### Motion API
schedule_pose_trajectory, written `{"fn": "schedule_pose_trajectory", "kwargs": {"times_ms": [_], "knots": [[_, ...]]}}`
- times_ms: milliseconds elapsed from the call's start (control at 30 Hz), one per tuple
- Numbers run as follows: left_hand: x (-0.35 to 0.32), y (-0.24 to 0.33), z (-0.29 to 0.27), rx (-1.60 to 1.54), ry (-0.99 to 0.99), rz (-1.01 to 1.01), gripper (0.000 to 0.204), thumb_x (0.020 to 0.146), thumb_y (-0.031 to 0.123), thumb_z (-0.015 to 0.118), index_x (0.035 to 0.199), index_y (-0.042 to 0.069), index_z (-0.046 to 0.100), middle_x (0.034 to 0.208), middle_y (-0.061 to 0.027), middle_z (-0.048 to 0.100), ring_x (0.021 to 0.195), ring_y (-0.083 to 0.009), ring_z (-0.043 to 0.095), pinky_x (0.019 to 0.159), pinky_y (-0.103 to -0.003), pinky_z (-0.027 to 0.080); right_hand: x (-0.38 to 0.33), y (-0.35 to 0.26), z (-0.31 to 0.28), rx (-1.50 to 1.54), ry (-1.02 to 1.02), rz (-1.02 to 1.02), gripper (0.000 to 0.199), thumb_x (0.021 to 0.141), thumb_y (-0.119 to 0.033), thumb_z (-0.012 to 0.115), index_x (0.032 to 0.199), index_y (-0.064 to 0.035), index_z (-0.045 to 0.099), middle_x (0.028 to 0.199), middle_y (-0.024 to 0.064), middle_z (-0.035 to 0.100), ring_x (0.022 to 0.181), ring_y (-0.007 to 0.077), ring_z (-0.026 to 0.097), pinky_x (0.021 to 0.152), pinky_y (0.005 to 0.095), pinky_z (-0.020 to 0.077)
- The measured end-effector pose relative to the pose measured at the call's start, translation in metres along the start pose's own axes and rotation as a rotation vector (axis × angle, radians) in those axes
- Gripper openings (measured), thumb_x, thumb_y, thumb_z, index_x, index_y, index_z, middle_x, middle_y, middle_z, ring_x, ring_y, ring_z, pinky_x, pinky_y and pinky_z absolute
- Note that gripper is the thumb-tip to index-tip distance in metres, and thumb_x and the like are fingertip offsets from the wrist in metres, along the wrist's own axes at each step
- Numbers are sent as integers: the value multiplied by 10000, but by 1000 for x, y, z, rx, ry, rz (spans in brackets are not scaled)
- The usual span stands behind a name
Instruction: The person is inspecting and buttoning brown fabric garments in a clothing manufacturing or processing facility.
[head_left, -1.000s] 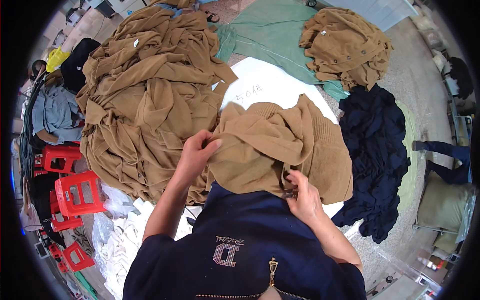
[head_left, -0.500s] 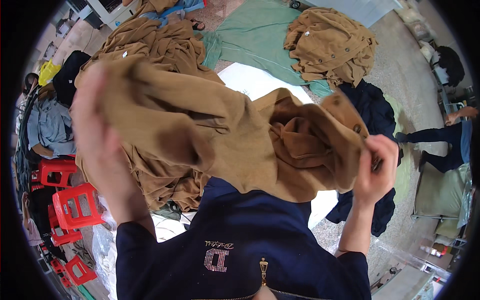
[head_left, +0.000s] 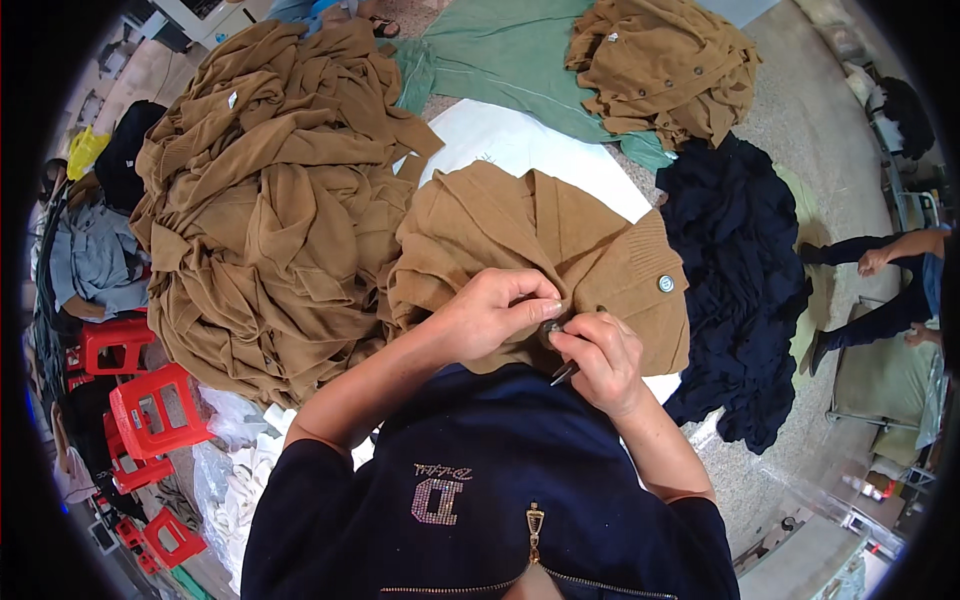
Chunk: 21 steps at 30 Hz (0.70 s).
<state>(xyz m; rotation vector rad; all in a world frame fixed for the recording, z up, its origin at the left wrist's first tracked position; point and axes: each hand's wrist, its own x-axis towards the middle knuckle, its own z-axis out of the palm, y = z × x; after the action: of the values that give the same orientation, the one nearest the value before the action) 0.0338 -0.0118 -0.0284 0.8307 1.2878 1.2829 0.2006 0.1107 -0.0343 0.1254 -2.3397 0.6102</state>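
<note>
In front of my body a brown knitted cardigan point(head_left: 490, 225) lies spread out, its ribbed edge to the right with a round button point(head_left: 666, 284) on it. My left hand point(head_left: 485, 318) pinches the cardigan's near part between thumb and forefinger. Close beside it, my right hand point(head_left: 605, 360) is closed on a small pointed metal tool point(head_left: 564, 374); its tip sticks out toward me and the rest is hidden in the fingers. A small dark round piece point(head_left: 549, 328) shows between the two hands; I cannot tell whether it is a button.
A big heap of brown knitwear point(head_left: 270, 220) rises at the left. Dark navy garments point(head_left: 735, 290) lie at the right, another brown pile point(head_left: 665, 70) at the far right on green cloth point(head_left: 500, 55). Red stools point(head_left: 160, 412) stand at the left. Another person point(head_left: 890, 270) is at the far right.
The cardigan, held up and stretched between my two hands before, now lies lowered in front of me. Both hands have come together at its near part.
</note>
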Motion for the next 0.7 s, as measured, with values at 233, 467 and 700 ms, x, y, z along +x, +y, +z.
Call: {"fn": "schedule_pose_trajectory", "kwargs": {"times_ms": [233, 467, 700], "knots": [[-12, 17, -11, 431, -24, 312, 290, 781, 69, 728, 1026, -31, 607, 986, -119, 618, 886, -254, 620, 767, -332, 494, 3, -1, 16, 152, 13, 159, 304, 634, 76, 699, 907, -34, 622, 923, 111, 586, 716, 258, 613, 575, 326, 497], [-18, 23, -11, 660, 77, 452, 272, 766, 51, 738, 1010, 7, 626, 949, -118, 615, 857, -293, 619, 736, -346, 507, 32, -1, 16, 324, -9, 294, 463, 729, -14, 714, 1165, -37, 560, 1085, 139, 604, 770, 266, 645, 585, 328, 508], [-16, 17, -12, 698, 140, 436, 253, 770, 59, 737, 985, 10, 614, 940, -109, 627, 861, -291, 629, 720, -350, 507, 28, 5, 19, 257, -82, 376, 268, 685, 42, 683, 922, -28, 580, 901, 105, 632, 683, 243, 631, 558, 326, 490]]}}
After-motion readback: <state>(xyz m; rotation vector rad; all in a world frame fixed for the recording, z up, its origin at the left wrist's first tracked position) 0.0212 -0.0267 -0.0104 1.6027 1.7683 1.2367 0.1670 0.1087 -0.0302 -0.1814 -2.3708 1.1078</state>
